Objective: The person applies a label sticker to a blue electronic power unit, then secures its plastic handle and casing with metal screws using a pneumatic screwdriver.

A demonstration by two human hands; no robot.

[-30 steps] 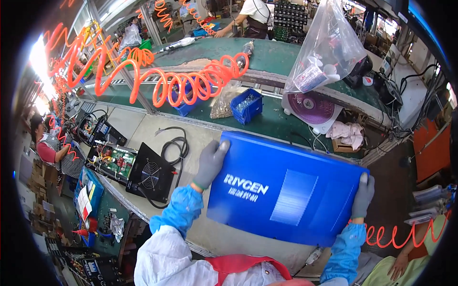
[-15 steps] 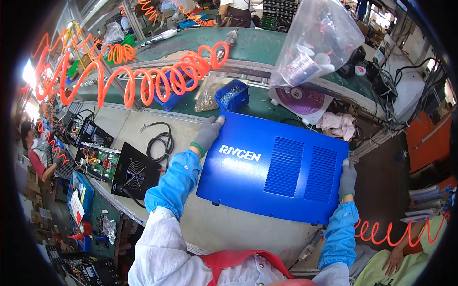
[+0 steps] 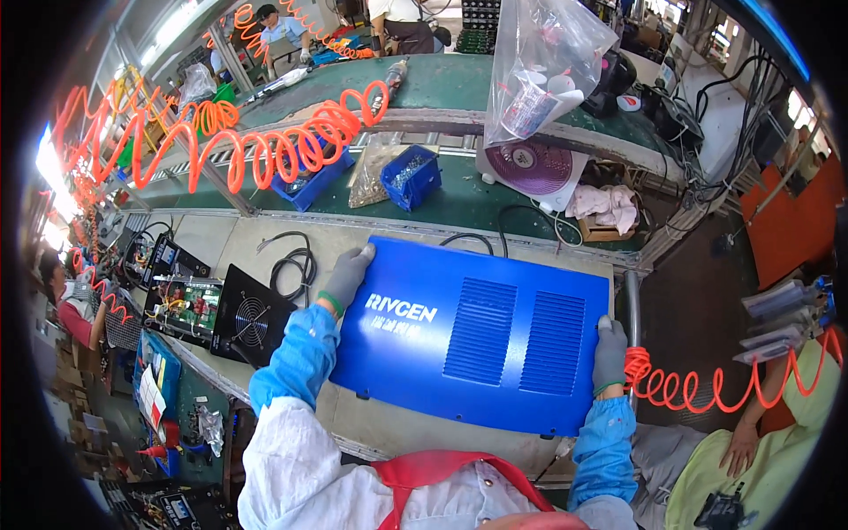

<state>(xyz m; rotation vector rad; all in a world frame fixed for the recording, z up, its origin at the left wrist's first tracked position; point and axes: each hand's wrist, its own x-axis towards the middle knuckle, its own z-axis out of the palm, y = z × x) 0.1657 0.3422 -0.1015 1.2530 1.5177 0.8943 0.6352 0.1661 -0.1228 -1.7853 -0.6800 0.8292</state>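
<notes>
Between my two hands is a blue metal casing (image 3: 424, 362), a wide flat panel with two slatted vent fields and white lettering. My left hand (image 3: 346, 276), in a grey glove, is closed on its upper left corner. My right hand (image 3: 609, 355), gloved the same way, grips the right edge near its middle. The panel lies tilted, its right side lower in the view, above the pale worktop (image 3: 353, 422). Its underside is hidden, so I cannot tell whether it rests on anything. Fingers wrapped beneath the edges are mostly out of sight.
Left of the casing stand an opened unit with a circuit board (image 3: 184, 305), a black fan panel (image 3: 252, 315) and a black cable (image 3: 296, 265). Blue parts bins (image 3: 412, 178) and a purple fan (image 3: 533, 168) are beyond. Orange coiled hoses hang left and right; a person sits at right.
The casing has come closer to me and slightly left, with both hands still gripping it. The whole view has also shifted a little.
</notes>
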